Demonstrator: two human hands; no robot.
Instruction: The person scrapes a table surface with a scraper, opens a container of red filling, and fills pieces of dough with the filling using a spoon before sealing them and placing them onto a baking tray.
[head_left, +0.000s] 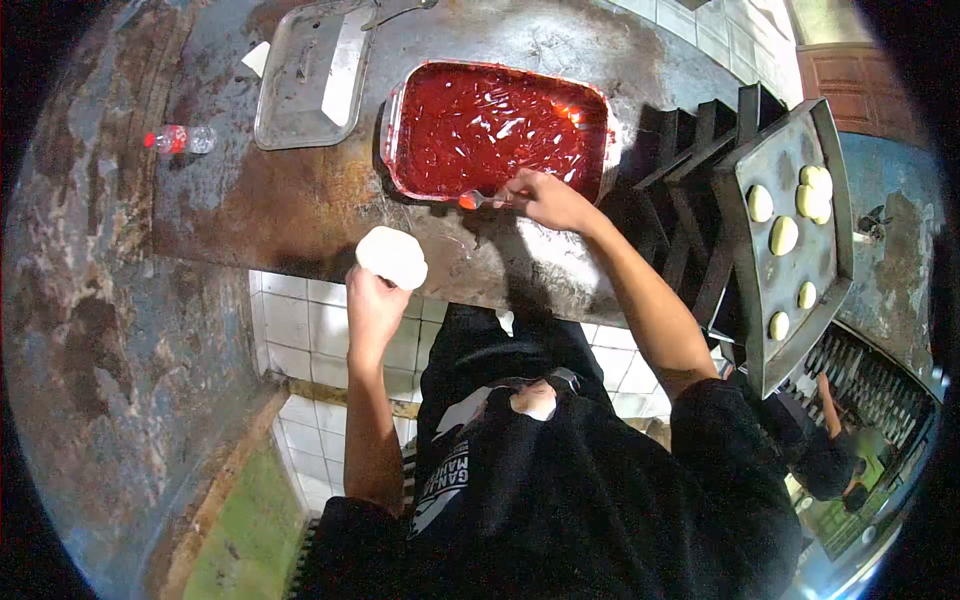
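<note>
A flattened round of pale dough rests in my left hand, near the front edge of the table; the fingers under it are partly hidden. My right hand is closed around a spoon, whose bowl carries some red filling. That spoon is over the near rim of a clear rectangular container. Glossy red jam-like filling spreads across the inside of the container.
At the back left lies a clear tray or lid with a white strip on it. A small red-capped bottle lies farther left. On the right, a metal baking tray with several dough balls tops stacked dark pans. Another person is at lower right.
</note>
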